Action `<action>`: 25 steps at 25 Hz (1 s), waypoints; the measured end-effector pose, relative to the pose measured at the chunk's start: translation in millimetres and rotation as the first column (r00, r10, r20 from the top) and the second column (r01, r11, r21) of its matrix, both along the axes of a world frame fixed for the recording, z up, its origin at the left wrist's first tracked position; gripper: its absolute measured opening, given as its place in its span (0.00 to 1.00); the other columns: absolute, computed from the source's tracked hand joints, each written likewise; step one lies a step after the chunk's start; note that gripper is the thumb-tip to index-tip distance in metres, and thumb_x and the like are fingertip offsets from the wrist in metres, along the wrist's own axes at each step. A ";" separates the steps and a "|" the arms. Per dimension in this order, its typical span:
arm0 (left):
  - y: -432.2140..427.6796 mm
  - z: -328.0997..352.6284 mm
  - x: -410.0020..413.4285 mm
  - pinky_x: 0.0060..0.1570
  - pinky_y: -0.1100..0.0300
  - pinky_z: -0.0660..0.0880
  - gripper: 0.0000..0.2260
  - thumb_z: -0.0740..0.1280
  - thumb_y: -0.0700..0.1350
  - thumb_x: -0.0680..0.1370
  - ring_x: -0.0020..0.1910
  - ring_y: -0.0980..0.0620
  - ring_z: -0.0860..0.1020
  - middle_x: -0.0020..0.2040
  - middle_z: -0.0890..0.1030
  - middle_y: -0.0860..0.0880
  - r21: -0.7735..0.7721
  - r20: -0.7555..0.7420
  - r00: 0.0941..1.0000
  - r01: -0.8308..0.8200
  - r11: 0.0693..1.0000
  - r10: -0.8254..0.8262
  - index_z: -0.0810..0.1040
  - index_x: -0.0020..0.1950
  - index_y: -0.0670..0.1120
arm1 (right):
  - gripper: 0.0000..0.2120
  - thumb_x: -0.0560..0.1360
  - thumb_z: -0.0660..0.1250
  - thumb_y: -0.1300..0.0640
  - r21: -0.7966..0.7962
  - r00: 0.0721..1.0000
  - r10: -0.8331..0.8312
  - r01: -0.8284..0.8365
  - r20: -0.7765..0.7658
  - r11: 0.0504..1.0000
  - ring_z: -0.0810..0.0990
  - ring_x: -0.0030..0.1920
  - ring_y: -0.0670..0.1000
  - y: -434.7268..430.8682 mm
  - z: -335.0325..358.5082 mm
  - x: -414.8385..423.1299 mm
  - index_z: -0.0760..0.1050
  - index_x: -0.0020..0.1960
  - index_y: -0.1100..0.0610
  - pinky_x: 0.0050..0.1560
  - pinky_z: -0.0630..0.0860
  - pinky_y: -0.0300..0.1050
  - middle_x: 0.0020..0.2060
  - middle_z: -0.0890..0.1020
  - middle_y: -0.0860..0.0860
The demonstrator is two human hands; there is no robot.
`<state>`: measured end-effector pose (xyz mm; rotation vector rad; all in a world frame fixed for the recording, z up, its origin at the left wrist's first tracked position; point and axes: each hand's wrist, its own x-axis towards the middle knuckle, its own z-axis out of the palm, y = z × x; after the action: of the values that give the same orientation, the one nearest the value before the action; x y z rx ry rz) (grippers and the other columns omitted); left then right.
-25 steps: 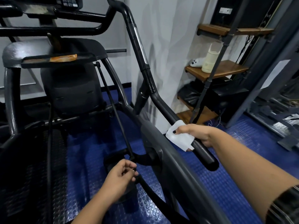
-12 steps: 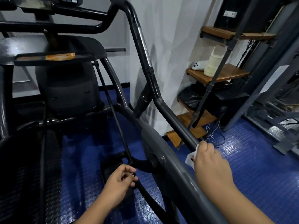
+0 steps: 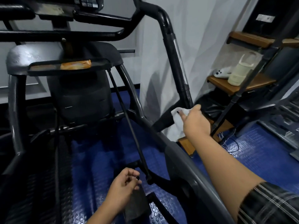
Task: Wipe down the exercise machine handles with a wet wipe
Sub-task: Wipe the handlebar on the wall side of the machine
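If right hand (image 3: 196, 122) fingers grasping wet wipe (image 3: 178, 118) on handle (image 3: 176, 62) slip, wipe falls; left hand (image 3: 124, 183) grasp unclear.

My right hand (image 3: 195, 123) gripped the wet wipe (image 3: 178, 122) against the black handle (image 3: 176, 50) at its lower bend; my left hand (image 3: 124, 185) hung low, fingers loosely curled, just beside the thin rod (image 3: 127, 120).

Single head-worn wide-angle view, looking forward and down, close over exercise machine (image 3: 100, 97)
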<state>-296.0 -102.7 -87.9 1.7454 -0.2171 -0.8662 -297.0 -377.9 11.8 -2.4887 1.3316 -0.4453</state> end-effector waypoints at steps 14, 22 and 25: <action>22.1 86.1 127.9 0.32 0.64 0.69 0.08 0.60 0.31 0.81 0.34 0.51 0.76 0.42 0.82 0.41 -0.020 0.014 1.000 -0.015 1.000 0.015 0.75 0.49 0.41 | 0.15 0.71 0.70 0.45 0.133 0.950 -0.127 0.092 0.285 0.987 0.80 0.42 0.58 -13.6 22.5 47.4 0.72 0.48 0.55 0.41 0.75 0.49 0.39 0.80 0.52; 28.4 104.6 134.8 0.36 0.60 0.69 0.07 0.60 0.33 0.81 0.37 0.48 0.77 0.44 0.83 0.40 0.016 0.029 1.000 0.000 1.000 0.000 0.76 0.51 0.42 | 0.07 0.69 0.73 0.58 0.407 0.898 -0.079 -0.116 0.432 0.906 0.83 0.43 0.49 -30.4 28.2 45.7 0.79 0.47 0.54 0.39 0.76 0.41 0.38 0.83 0.49; 37.8 100.5 139.8 0.38 0.58 0.71 0.07 0.61 0.34 0.81 0.38 0.48 0.79 0.45 0.84 0.41 0.031 0.053 0.999 -0.009 0.999 0.008 0.76 0.51 0.44 | 0.08 0.70 0.73 0.58 0.403 0.903 -0.080 -0.108 0.422 0.909 0.82 0.43 0.47 -28.8 28.9 46.1 0.79 0.48 0.56 0.40 0.76 0.42 0.39 0.83 0.48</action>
<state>-156.2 -64.9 12.7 1.7985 -0.2324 -0.8216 -250.9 -406.7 40.7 -1.9030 1.0882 -0.5937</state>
